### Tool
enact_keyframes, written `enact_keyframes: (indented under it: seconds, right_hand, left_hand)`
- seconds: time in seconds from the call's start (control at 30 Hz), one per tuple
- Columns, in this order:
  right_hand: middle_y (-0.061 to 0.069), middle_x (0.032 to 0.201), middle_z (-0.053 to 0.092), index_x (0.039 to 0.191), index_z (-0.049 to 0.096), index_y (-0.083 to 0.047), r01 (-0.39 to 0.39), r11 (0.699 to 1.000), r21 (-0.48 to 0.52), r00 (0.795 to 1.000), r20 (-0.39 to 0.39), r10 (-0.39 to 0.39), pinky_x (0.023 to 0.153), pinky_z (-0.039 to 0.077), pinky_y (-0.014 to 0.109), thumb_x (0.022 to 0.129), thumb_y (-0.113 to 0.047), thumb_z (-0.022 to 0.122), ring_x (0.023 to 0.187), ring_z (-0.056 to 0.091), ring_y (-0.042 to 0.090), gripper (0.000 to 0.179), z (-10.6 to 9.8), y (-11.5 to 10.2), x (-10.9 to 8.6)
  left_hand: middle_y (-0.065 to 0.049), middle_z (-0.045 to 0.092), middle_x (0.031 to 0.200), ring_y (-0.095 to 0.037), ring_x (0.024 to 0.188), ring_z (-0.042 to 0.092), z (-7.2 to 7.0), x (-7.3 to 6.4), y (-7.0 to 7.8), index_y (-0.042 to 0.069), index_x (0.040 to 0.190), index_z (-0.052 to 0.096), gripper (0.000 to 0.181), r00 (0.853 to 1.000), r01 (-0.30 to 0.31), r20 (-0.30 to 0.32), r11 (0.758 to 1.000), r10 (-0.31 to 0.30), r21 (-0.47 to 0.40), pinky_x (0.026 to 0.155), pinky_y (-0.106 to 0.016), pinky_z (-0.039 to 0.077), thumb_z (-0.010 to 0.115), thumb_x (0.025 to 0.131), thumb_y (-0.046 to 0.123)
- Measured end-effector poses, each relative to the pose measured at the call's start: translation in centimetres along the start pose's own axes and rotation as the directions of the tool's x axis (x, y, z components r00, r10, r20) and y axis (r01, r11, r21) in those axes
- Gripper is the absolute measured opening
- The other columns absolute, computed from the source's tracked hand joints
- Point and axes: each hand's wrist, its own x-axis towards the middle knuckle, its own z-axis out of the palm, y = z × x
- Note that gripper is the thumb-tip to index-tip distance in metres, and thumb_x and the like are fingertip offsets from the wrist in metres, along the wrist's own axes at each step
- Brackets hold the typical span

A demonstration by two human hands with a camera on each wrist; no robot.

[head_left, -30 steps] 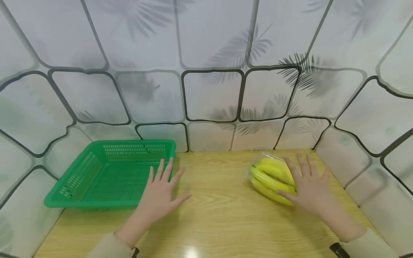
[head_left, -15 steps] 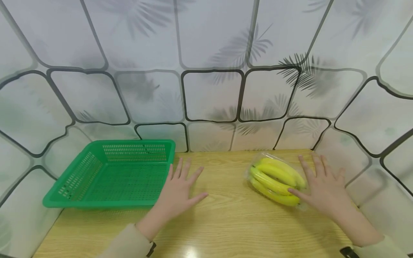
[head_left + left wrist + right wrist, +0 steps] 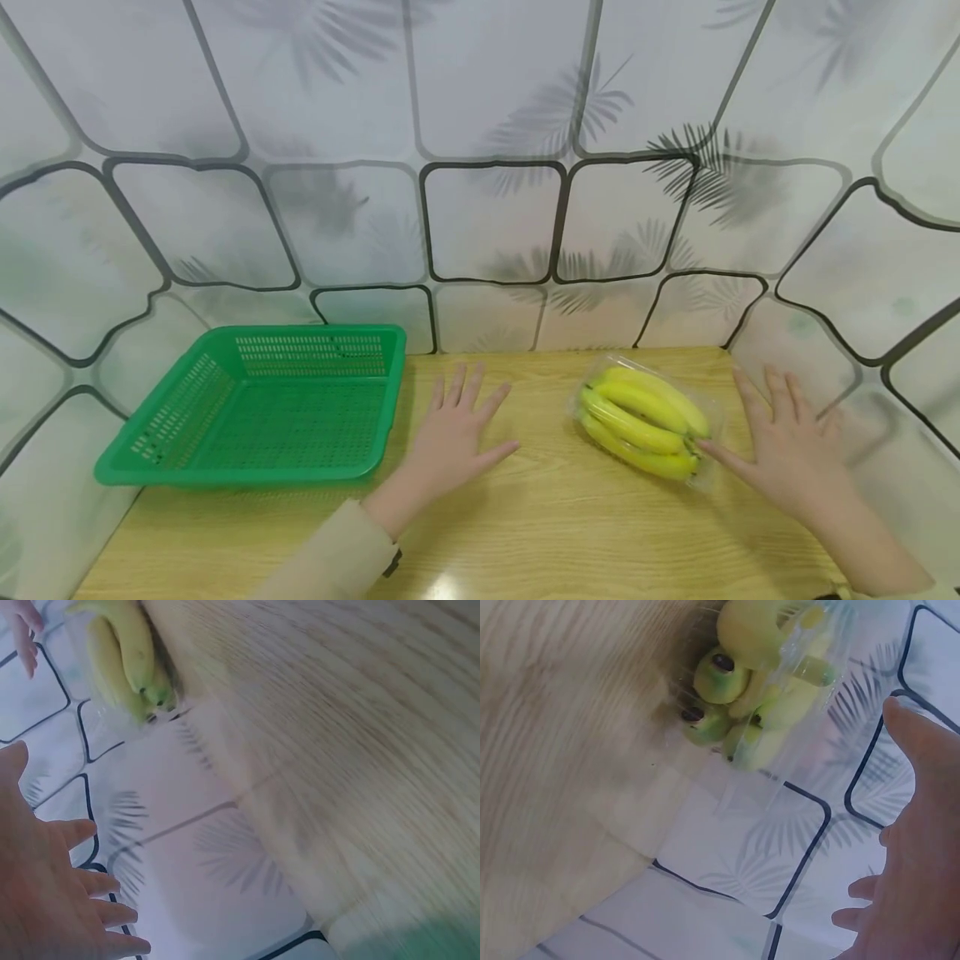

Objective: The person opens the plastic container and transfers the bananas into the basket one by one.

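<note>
1. Left hand [image 3: 448, 440]: fingers spread wide, between the green basket [image 3: 240, 477] and the bananas [image 3: 637, 417].
2. Right hand [image 3: 797, 462]: also spread wide, just beside the bananas, thumb toward them.
3. The bananas (inside clear wrap [image 3: 705, 477]) lie on the wooden table [image 3: 540, 533], well apart from the basket.

Left wrist view: your left hand [image 3: 49, 892], below the bananas [image 3: 124, 656], cropped; green patch [image 3: 427, 941], well apart from them, blurred. Right wrist view: your right hand [image 3: 926, 832], beside them, cropped.
</note>
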Motion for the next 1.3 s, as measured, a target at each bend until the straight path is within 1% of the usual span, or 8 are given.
enact_keyframes:
  seconds: [0.23,0.4,0.5,0.63,0.7,0.87,1.07,1.3]
  right_hand:
    - [0.039,0.171,0.005,0.172,0.004,-0.012,-0.045,0.997,0.056,0.999,0.013,0.044,0.103,0.011,0.098,0.094,-0.070,0.065,0.153,0.011,0.066,0.115,0.6,0.6,-1.1]
    - [0.042,0.167,0.012,0.172,0.005,-0.011,-0.044,0.997,0.058,0.999,0.002,0.044,0.103,0.014,0.096,0.094,-0.068,0.066,0.148,0.018,0.067,0.114,1.2,1.0,-1.8]
    - [0.044,0.163,0.020,0.171,0.010,-0.007,-0.041,0.998,0.054,0.999,-0.007,0.042,0.101,0.019,0.095,0.093,-0.067,0.068,0.142,0.026,0.069,0.114,1.6,1.2,-2.2]
    - [0.046,0.161,0.023,0.170,0.010,-0.006,-0.049,0.996,0.075,0.999,0.006,0.048,0.100,0.022,0.094,0.093,-0.067,0.069,0.135,0.030,0.073,0.114,2.2,1.4,-2.7]
    - [0.047,0.161,0.022,0.171,0.007,-0.007,-0.053,0.995,0.090,0.999,0.017,0.052,0.100,0.021,0.094,0.094,-0.066,0.069,0.134,0.030,0.075,0.115,2.5,1.5,-3.0]
    - [0.046,0.160,0.023,0.171,0.008,-0.007,-0.053,0.994,0.093,0.999,0.015,0.052,0.099,0.023,0.094,0.093,-0.065,0.070,0.131,0.033,0.075,0.115,3.2,1.6,-3.7]
    - [0.046,0.157,0.029,0.170,0.009,-0.005,-0.043,0.996,0.080,0.999,-0.001,0.043,0.097,0.029,0.091,0.092,-0.065,0.071,0.129,0.037,0.072,0.116,3.9,1.5,-4.3]
    - [0.048,0.153,0.034,0.168,0.015,0.002,-0.005,0.996,0.085,1.000,-0.017,0.006,0.094,0.036,0.089,0.093,-0.062,0.072,0.126,0.042,0.072,0.114,4.4,1.2,-4.3]
  left_hand:
    - [-0.023,0.024,0.175,-0.049,0.163,0.017,1.3,1.9,1.4,0.025,0.166,0.039,0.077,0.999,-0.023,0.032,0.999,0.024,-0.029,0.130,-0.072,0.021,0.056,0.102,0.066]
    - [-0.021,0.020,0.176,-0.046,0.164,0.016,2.3,3.0,2.4,0.027,0.167,0.036,0.078,0.997,-0.043,0.058,0.999,0.043,0.003,0.131,-0.069,0.020,0.051,0.103,0.068]
    - [-0.019,0.017,0.177,-0.044,0.164,0.014,2.8,3.5,2.9,0.027,0.167,0.035,0.077,0.996,-0.052,0.078,0.999,0.051,0.015,0.132,-0.067,0.019,0.050,0.104,0.068]
    - [-0.017,0.016,0.178,-0.042,0.165,0.014,3.3,3.8,3.6,0.026,0.167,0.035,0.077,0.993,-0.063,0.101,0.998,0.060,0.020,0.133,-0.066,0.019,0.050,0.104,0.067]
    - [-0.018,0.016,0.177,-0.042,0.165,0.014,3.4,3.9,3.9,0.025,0.167,0.035,0.077,0.992,-0.068,0.105,0.997,0.066,0.021,0.133,-0.064,0.019,0.049,0.105,0.066]
    - [-0.018,0.018,0.177,-0.041,0.164,0.017,4.1,4.4,4.3,0.025,0.167,0.035,0.075,0.993,-0.081,0.092,0.996,0.079,0.021,0.134,-0.062,0.020,0.049,0.106,0.065]
    - [-0.017,0.020,0.177,-0.040,0.164,0.020,5.3,5.0,4.5,0.025,0.168,0.034,0.075,0.994,-0.089,0.071,0.996,0.088,0.021,0.134,-0.061,0.020,0.045,0.106,0.066]
    - [-0.019,0.024,0.175,-0.041,0.163,0.024,5.4,5.5,5.0,0.024,0.168,0.034,0.072,0.995,-0.081,0.053,0.997,0.081,-0.016,0.135,-0.060,0.019,0.047,0.108,0.062]
